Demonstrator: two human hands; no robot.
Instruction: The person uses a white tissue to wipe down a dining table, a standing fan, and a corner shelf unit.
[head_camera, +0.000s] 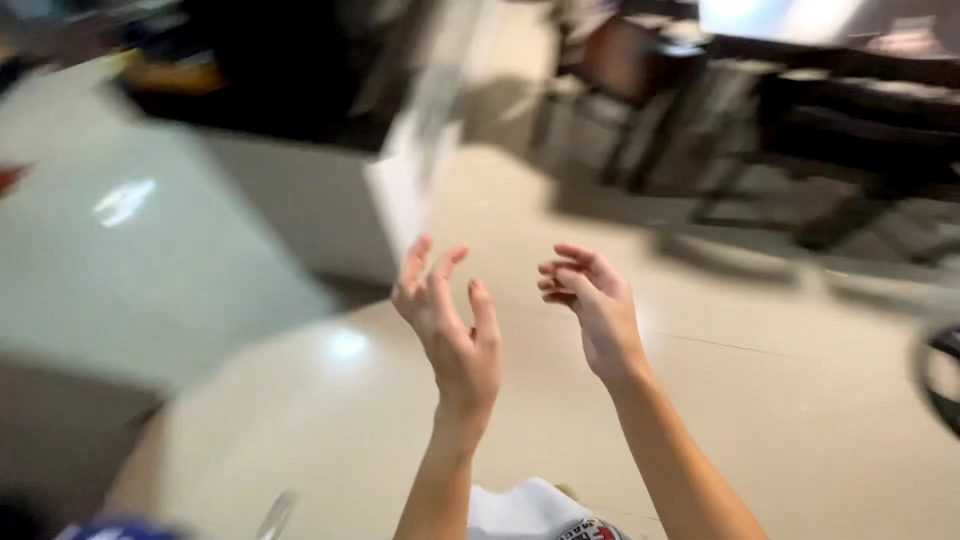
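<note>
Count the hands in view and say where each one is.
2. The left hand is raised at centre, fingers spread and empty; the right hand is beside it, fingers curled, also empty. The blur could hide others.

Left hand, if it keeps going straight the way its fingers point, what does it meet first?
Probably the white cabinet corner ahead of the left hand. The hand is open and empty, and blur leaves depth unclear.
</note>
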